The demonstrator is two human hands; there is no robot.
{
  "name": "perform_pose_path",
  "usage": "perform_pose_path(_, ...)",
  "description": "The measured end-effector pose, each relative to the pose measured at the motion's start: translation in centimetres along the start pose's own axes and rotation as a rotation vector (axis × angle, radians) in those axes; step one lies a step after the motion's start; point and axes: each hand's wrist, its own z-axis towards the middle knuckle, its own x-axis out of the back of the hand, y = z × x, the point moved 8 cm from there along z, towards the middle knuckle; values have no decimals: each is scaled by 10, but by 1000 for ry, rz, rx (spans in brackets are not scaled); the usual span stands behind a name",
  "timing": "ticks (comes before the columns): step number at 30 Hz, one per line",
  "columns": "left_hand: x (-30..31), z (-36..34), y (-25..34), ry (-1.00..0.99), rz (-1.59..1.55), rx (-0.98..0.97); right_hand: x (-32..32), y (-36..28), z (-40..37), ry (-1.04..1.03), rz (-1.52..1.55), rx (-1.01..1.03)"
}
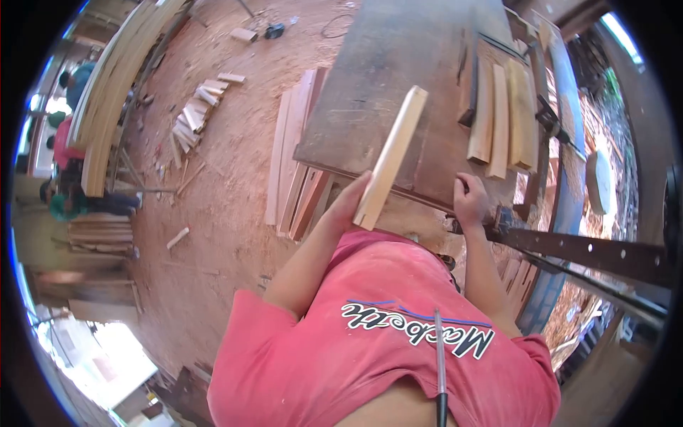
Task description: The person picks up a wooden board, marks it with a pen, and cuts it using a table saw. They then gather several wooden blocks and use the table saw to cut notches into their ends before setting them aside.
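A pale squared wooden piece (391, 156) is held at its lower end by my left hand (348, 201), tilted up over the front edge of the dark work table (363, 107). The fingers wrap behind the wood and are mostly hidden. My right hand (470, 199) rests at the table's front edge with its fingers curled, and nothing shows in it. Beyond it, several wooden pieces (499, 121) lie side by side on the right part of the table.
Reddish boards (288, 156) lean at the table's left side. Cut offcuts (196, 114) lie on the dusty floor. Long planks (117, 92) are stacked at the far left, with people (67, 142) beyond. A metal bar (583, 252) extends right of my right hand.
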Motion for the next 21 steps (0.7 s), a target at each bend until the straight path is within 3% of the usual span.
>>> perform_pose_path(2, 3, 0, 18, 104, 358, -149, 0, -3, -1, -1, 22, 31)
perform_pose_path(8, -4, 2, 43, 41, 335, -128, -2, 0, 0, 23, -12, 4)
perform_pose_path(12, -6, 1, 52, -4, 483, -18, -1, -6, 0, 69, -108, -1)
perform_pose_path(15, 6, 1, 46, 110, 684, 26, -1, -9, -2, 118, -179, 2)
perform_pose_path(21, 6, 8, 33, 152, 536, 11, 1, -2, -5, 90, -157, -46)
